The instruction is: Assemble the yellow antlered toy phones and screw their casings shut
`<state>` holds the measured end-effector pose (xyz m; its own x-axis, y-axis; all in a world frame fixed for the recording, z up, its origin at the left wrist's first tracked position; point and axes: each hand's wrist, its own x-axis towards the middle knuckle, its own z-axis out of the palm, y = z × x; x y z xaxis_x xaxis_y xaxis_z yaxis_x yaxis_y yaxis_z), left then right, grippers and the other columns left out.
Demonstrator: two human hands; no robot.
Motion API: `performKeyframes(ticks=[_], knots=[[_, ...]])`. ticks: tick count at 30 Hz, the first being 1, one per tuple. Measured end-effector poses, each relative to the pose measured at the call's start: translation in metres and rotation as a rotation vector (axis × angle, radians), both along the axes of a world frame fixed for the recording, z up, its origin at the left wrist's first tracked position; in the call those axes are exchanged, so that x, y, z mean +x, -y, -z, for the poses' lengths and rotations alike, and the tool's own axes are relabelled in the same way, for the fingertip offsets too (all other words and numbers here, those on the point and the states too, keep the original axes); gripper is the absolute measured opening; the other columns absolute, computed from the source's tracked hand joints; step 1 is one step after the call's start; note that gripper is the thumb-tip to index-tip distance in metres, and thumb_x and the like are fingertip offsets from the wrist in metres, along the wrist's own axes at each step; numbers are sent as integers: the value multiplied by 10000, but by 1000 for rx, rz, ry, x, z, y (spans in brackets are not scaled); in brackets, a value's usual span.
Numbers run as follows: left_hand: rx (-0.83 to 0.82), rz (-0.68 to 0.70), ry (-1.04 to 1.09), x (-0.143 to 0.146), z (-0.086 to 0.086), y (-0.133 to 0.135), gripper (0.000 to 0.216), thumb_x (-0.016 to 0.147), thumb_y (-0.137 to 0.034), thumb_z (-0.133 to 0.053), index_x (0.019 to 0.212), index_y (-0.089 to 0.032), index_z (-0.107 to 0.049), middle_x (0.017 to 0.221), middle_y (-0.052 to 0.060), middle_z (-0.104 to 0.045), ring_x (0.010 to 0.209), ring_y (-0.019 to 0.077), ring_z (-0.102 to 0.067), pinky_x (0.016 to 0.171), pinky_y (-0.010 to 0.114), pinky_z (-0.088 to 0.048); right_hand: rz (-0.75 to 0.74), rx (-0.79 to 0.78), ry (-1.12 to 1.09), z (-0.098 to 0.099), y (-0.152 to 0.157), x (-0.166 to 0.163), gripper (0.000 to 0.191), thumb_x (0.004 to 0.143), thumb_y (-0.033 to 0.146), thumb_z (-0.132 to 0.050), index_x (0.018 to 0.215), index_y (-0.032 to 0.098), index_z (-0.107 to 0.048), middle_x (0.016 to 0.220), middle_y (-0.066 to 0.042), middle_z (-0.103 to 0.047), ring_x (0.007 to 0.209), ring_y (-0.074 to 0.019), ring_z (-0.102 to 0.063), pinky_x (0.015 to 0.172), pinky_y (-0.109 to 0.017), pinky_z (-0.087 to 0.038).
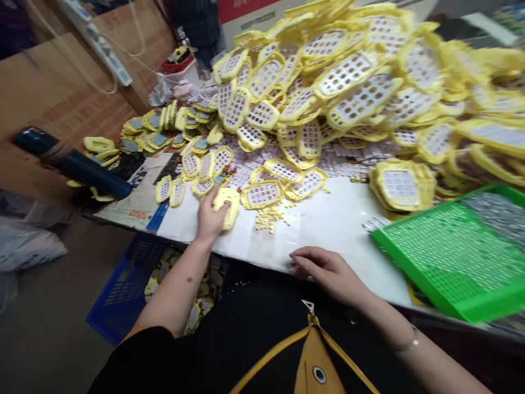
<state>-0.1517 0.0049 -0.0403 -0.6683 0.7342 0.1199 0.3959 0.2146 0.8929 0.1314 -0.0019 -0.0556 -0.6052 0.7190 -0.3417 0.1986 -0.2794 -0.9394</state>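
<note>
My left hand (210, 218) is closed on a pale yellow plastic shell (230, 207) at the front of the white work surface, its thumb across the face. My right hand (322, 268) rests by the table's front edge with curled fingers, thumb and forefinger close together; anything between them is hidden. Between the hands, a small heap of tiny yellow pieces (270, 217) lies on the surface. Just behind it are yellow shells with white perforated keypads (262, 193). Two more such shells (170, 190) lie left of my left hand.
A tall pile of yellow keypad shells (344, 76) covers the back. At right, a green perforated tray (451, 262) holds grey pieces, beside stacked shells (402, 186). A dark bottle (74, 161) stands at left. Below the table is a blue crate (118, 290) with shells.
</note>
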Motion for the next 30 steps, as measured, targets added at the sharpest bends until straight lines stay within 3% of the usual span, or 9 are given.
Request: performKeyframes(ticks=[6, 9, 11, 14, 17, 22, 26, 28, 30], knots=[[322, -100, 530, 14, -27, -6, 428, 671, -17, -719, 1069, -168, -673, 1013, 46, -727, 855, 135, -696, 741, 201, -572, 4, 98, -62, -7, -21, -1, 432, 751, 582, -639, 869, 168, -664, 747, -37, -659, 645, -137, -612, 615, -283, -514], [251, -71, 921, 24, -41, -11, 257, 797, -14, -574, 1001, -131, -676, 847, 42, -725, 650, 89, -675, 605, 154, -557, -4, 139, -85, -7, -33, -8, 386, 788, 538, -605, 870, 164, -651, 754, -39, -661, 629, -133, -612, 610, -287, -518], [177, -37, 1171, 32, -44, -12, 264, 877, -53, -451, 1015, -96, -672, 769, 75, -712, 589, 98, -664, 561, 161, -554, 17, 215, -78, -8, -37, -18, 376, 823, 514, -571, 927, 162, -651, 819, -63, -684, 644, -148, -632, 627, -315, -540], [50, 53, 1358, 52, -38, -10, 386, 928, -81, -311, 1075, -74, -668, 748, 121, -719, 577, 139, -681, 544, 214, -572, 158, 590, -49, -11, -40, -36, 460, 846, 468, -588, 1170, 143, -609, 1086, -149, -685, 910, -229, -676, 806, -411, -566], [-73, 239, 1430, 72, -28, -6, 401, 977, -165, -290, 1040, -105, -682, 762, 107, -738, 584, 166, -696, 535, 256, -580, 220, 1040, 40, -14, -42, -48, 536, 874, 424, -599, 1320, 136, -530, 1322, -206, -579, 1223, -304, -561, 991, -496, -497], [-62, 541, 1544, 81, -20, -7, 484, 988, -487, -356, 1063, -143, -689, 886, 88, -760, 750, 185, -729, 631, 262, -593, 132, 1379, 190, -13, -44, -45, 399, 934, 377, -533, 1236, 124, -598, 1313, -223, -593, 1234, -327, -561, 967, -506, -512], [-86, 766, 1561, 76, -16, -15, 487, 925, -553, -475, 1066, -138, -687, 941, 111, -762, 741, 224, -729, 628, 339, -609, 219, 1282, 115, -17, -49, -26, 356, 930, 338, -549, 1243, 174, -592, 1310, -182, -610, 1225, -272, -576, 986, -474, -507], [-77, 866, 1551, 77, -13, -16, 551, 874, -606, -529, 1088, -122, -683, 987, 144, -754, 751, 253, -728, 603, 367, -611, 343, 1065, 81, -20, -54, -17, 305, 915, 337, -572, 1184, 201, -626, 1231, -153, -657, 1159, -251, -610, 983, -476, -505], [-74, 925, 1553, 80, -9, -14, 611, 841, -639, -554, 1108, -103, -679, 1029, 178, -743, 768, 268, -728, 583, 356, -609, 434, 736, -11, -24, -60, -12, 286, 891, 381, -604, 1115, 209, -654, 1145, -124, -697, 1070, -228, -644, 949, -452, -524]])
